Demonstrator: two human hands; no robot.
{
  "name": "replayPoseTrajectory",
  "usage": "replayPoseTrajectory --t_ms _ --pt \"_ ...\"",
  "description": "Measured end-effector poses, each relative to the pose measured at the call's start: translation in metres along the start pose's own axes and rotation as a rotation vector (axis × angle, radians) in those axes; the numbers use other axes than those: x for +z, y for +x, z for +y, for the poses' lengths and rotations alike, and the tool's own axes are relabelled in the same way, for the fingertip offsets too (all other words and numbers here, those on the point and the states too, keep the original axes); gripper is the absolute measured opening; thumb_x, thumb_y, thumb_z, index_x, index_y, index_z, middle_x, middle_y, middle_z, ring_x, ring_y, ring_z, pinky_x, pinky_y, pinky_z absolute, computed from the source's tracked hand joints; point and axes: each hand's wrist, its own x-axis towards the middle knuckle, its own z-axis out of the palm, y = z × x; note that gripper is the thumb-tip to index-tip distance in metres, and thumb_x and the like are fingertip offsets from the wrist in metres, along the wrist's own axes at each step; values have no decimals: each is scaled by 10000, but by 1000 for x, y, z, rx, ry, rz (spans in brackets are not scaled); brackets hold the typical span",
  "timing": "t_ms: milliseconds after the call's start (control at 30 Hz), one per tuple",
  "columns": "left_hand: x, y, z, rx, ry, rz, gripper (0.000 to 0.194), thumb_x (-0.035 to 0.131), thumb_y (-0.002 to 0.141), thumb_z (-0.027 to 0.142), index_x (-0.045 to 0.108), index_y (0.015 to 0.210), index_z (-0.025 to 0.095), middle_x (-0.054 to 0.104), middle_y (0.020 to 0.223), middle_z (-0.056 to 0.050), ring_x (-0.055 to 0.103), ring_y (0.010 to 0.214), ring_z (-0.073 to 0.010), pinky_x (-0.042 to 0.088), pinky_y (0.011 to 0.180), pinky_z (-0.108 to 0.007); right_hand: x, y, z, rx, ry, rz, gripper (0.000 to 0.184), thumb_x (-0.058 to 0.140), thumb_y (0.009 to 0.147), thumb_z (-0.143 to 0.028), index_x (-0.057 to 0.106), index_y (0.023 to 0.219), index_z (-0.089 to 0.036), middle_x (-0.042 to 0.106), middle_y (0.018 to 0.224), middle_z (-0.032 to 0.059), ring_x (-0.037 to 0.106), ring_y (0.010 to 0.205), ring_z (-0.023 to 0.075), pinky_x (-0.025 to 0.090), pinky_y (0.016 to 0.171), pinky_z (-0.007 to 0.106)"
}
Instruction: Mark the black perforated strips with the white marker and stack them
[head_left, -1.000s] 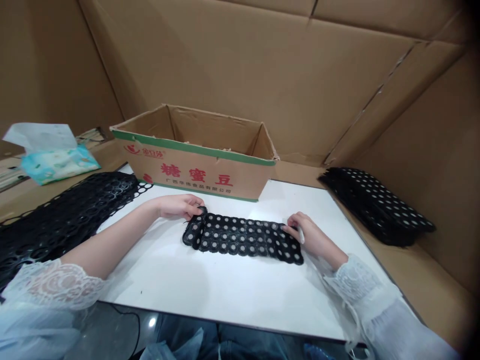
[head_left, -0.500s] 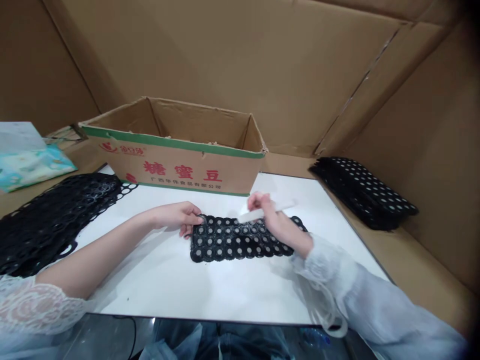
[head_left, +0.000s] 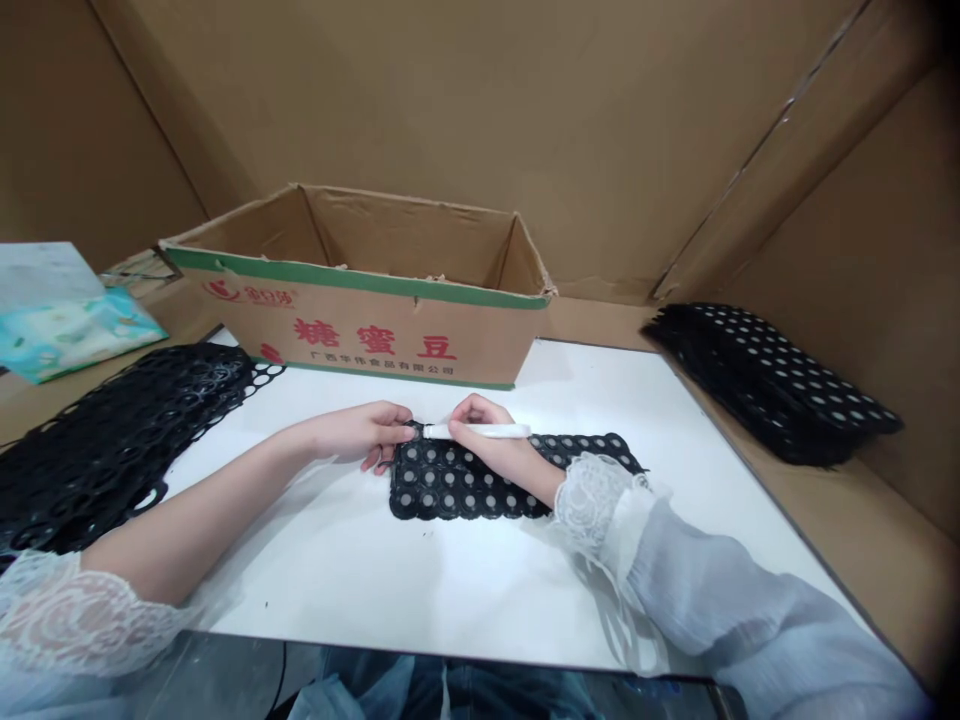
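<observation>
A black rubbery sheet with rows of round pale spots [head_left: 469, 490] lies flat on the white table top. My left hand [head_left: 379, 433] pinches its upper left corner between thumb and fingers. In my right hand [head_left: 487, 435] is a slim white pen-like tool [head_left: 499, 431], held like a pen above the sheet. The tool's tip points left and is close to the left fingertips; whether it touches the sheet I cannot tell. My right hand and wrist cover part of the sheet's middle and upper edge.
An open cardboard box [head_left: 360, 335] with a green rim stands behind the sheet. Black ring-patterned sheets [head_left: 112, 430] are heaped at left, near a tissue pack [head_left: 82, 330]. A stack of black spotted sheets [head_left: 772, 385] lies at right. Cardboard walls [head_left: 450, 100] enclose the back.
My right hand has moved left along the sheet, bringing the white tool's tip to the upper left corner. My left hand keeps its pinch there. The view has shifted slightly.
</observation>
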Motion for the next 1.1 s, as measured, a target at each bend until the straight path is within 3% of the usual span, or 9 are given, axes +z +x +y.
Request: replayPoseTrajectory --t_ms 100,233,400,533,733,867,1000,1100 --pt "2 -2 3 -12 8 28 334 494 757 496 395 727 178 463 506 33 475 425 -104 319 373 -205 0 -1 -2 -63 -142 19 170 489 772 -315 527 691 -170 586 826 16 539 765 122 407 731 273" --pt "7 -5 8 -3 137 109 311 433 787 485 429 722 181 399 446 52 375 388 -91 296 407 -223 -1 -4 -10 -143 -247 -87 310 410 835 -303 565 604 -167 594 898 34 526 907 145 351 882 301" --pt "16 -5 9 143 515 321 284 360 828 420 403 662 193 454 572 22 438 552 -130 321 539 -235 0 -3 -11 -122 -334 -153 360 331 875 -337 556 643 -179 578 769 18 512 829 143 362 816 297" --pt "27 -2 3 162 707 442 233 280 858 373 352 712 207 457 591 11 464 572 -164 298 565 -253 8 0 -8 -132 -574 -127 330 294 878 -314 438 610 -186 498 643 0 447 723 147 335 735 314" --pt "36 -1 2 166 753 467 169 263 858 328 314 742 216 440 573 13 460 540 -178 274 549 -256 20 0 -3 -176 -776 -30 269 308 872 -268 393 631 -185 511 710 18 418 785 162 301 729 320" --pt "33 -2 6 187 654 519 204 267 859 336 312 701 215 415 561 25 442 539 -162 284 553 -250 17 3 -1 -219 -753 20 264 332 863 -265 393 619 -185 490 691 13 415 761 151 312 744 313" --pt "24 -1 4 206 636 579 251 279 861 387 351 696 211 423 565 25 449 566 -162 294 567 -250 5 4 -4 -209 -486 -4 321 328 868 -273 380 564 -184 477 656 -1 443 768 134 344 780 286" --pt "18 1 -1 176 657 560 267 285 856 420 392 727 212 450 577 14 470 586 -177 309 583 -258 -1 -1 -11 -202 -343 74 345 337 873 -294 443 564 -183 535 722 13 455 896 145 338 846 295"
